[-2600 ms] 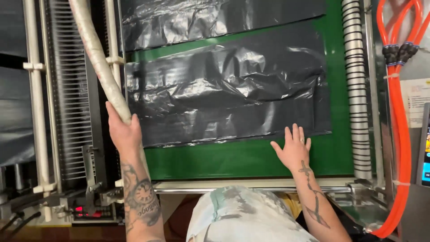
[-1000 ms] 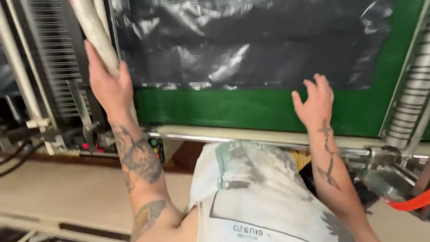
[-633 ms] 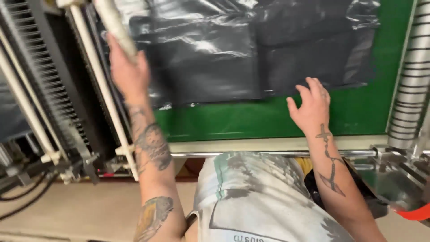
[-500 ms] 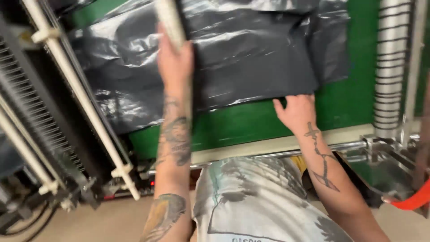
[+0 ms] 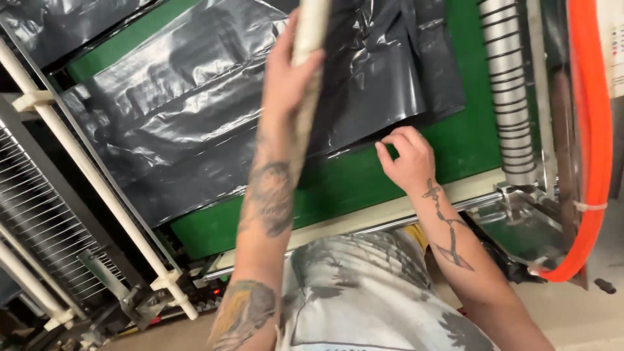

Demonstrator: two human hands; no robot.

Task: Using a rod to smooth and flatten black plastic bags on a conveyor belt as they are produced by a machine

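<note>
A sheet of black plastic bags (image 5: pixel 195 123) lies on a green conveyor belt (image 5: pixel 364 182). My left hand (image 5: pixel 289 71) is raised over the plastic and grips a pale, cream-coloured tube (image 5: pixel 311 29) that runs up out of view. My right hand (image 5: pixel 406 159) rests on the belt with its fingers curled at the near edge of the black plastic, touching or pinching it. Both forearms are tattooed.
White rods (image 5: pixel 97 188) and a wire grille (image 5: pixel 45 234) flank the belt on the left. A ribbed grey roller (image 5: pixel 510 84) and an orange hose (image 5: pixel 588 143) stand on the right. The machine's pale front edge (image 5: pixel 364 218) runs just before my torso.
My left hand has carried the pale tube from the belt's left edge to over its middle. My right hand has moved from flat on the green belt to the plastic's edge, fingers curled.
</note>
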